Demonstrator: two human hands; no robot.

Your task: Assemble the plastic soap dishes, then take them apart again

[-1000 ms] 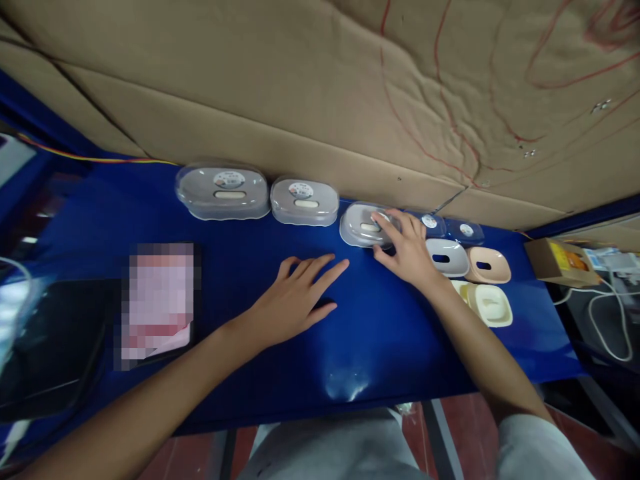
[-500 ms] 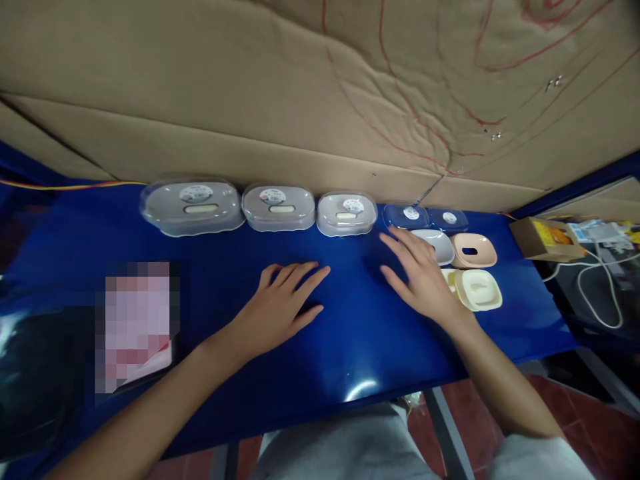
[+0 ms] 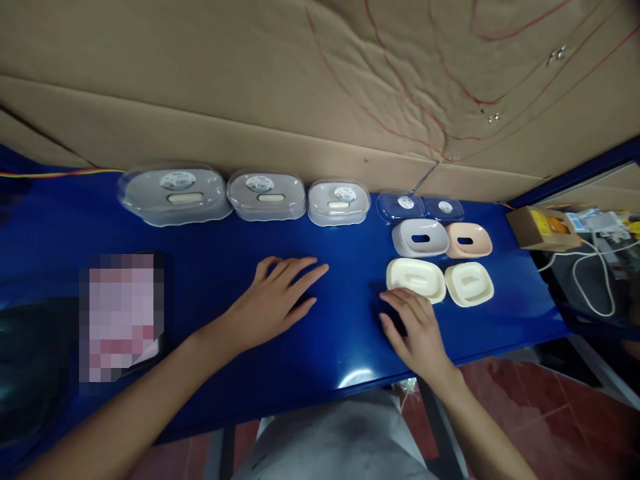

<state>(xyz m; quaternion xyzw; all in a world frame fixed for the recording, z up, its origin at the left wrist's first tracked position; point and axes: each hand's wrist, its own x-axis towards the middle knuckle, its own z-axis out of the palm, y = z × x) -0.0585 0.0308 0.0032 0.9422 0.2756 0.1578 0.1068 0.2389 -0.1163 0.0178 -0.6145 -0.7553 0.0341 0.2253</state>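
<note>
Blue table under both hands. Beyond left hand: big lidded box, then medium lidded box, then small lidded box off to its right. Grey shell sits past the cream tray, which is right at right hand's fingertips; contact unclear. Tray looks light, stiff, maybe slick; best pinched across opposite rims. Right hand: palm down, thumb and fingers apart, nothing held. Left: palm down, fingers spread, also unloaded.
</note>
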